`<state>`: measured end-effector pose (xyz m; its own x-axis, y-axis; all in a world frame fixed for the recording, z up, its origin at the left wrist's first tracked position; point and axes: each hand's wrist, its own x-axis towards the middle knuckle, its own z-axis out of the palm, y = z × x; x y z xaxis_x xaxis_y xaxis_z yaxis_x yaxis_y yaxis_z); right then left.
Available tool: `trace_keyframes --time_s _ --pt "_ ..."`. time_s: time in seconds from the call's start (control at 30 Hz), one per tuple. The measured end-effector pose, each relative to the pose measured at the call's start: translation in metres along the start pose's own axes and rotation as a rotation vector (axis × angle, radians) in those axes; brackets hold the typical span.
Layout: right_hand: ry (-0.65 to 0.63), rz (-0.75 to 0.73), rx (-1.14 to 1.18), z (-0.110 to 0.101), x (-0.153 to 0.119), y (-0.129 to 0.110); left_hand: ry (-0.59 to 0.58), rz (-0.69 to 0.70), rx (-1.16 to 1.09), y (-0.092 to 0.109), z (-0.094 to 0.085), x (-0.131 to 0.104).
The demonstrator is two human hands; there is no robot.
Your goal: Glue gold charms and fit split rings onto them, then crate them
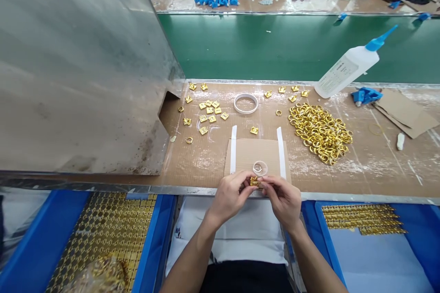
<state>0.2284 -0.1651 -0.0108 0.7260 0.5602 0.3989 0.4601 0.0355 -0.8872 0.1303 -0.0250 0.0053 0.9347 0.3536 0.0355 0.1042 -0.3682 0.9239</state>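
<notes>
Pinching from both sides, a small gold-coloured metal clasp piece (254, 181) is held between the fingertips of the left hand (231, 196) and the right hand (282, 197), both closed on it, at the near edge of a brown cardboard sheet (256, 153). Just beyond it a small clear plastic ring (260, 168) is seen on the cardboard. A heap of gold metal rings (320, 130) is piled to the right.

hands: left (229, 196) + right (282, 198) pinch gold clasp (254, 181) | gold rings pile (320, 132) right | glue bottle (348, 67) beyond

left hand (229, 197), right hand (282, 198), fingers pinched together
</notes>
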Motion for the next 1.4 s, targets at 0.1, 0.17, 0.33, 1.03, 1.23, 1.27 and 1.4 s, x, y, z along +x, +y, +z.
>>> trace_keyframes --time_s 0.1,0.17,0.33,1.03,1.23,1.27,1.4 --pt "-0.010 0.000 -0.020 0.0000 0.0004 -0.0002 0.001 0.004 0.008 -0.0010 0.0002 -0.0001" --pt "-0.006 0.005 -0.011 -0.0001 0.0004 -0.0002 0.004 0.007 0.015 -0.0014 0.0004 0.0000" --pt "-0.013 0.030 0.003 -0.0007 -0.0003 0.0002 0.005 0.015 0.019 -0.0011 0.0007 0.0005" --pt "-0.005 0.027 -0.020 -0.0021 -0.0010 0.0010 0.010 0.002 0.056 -0.0020 0.0022 -0.0004" --pt "0.007 0.004 -0.010 -0.0020 -0.0018 0.0027 0.019 0.013 0.061 -0.0029 0.0024 -0.0002" --pt "0.012 -0.001 -0.001 -0.0018 -0.0022 0.0031 0.019 0.017 0.064 -0.0027 0.0023 -0.0001" --pt "0.008 0.005 0.009 -0.0012 -0.0039 0.0047 0.019 0.029 0.069 -0.0020 0.0020 0.0003"
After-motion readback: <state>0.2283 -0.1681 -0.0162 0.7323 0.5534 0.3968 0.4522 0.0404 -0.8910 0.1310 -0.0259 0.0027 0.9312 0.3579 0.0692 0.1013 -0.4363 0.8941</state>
